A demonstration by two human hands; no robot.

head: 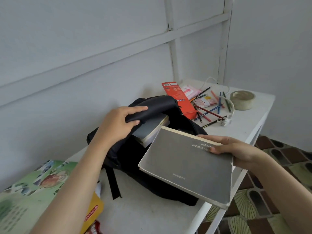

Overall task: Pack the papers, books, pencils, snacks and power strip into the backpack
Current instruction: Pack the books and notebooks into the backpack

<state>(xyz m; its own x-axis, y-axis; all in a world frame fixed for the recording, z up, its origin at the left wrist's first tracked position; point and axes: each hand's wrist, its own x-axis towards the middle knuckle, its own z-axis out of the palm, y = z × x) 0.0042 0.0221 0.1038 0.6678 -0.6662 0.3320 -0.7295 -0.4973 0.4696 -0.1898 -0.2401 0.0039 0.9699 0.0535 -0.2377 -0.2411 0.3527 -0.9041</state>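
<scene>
A black backpack [152, 183] lies on the white table [244, 129]. My left hand [118, 125] grips its top flap [152, 107] and holds it up. Under the flap, grey books [152, 129] stick out of the opening. My right hand [236, 152] grips the far right edge of a large grey book [187, 164], held tilted just in front of the opening. Coloured pencils [209, 110] lie scattered at the back right beside a red pencil box [180, 98]. A white power strip cable and plug [226, 120] lie among them. Snack packs [91, 215] sit at the lower left.
A green printed bag [25, 196] lies at the near left. A roll of tape [243, 100] stands at the far right corner, a pink packet [190, 92] behind the red box. The table's right edge drops to a patterned floor [278, 183]. A wall runs close behind.
</scene>
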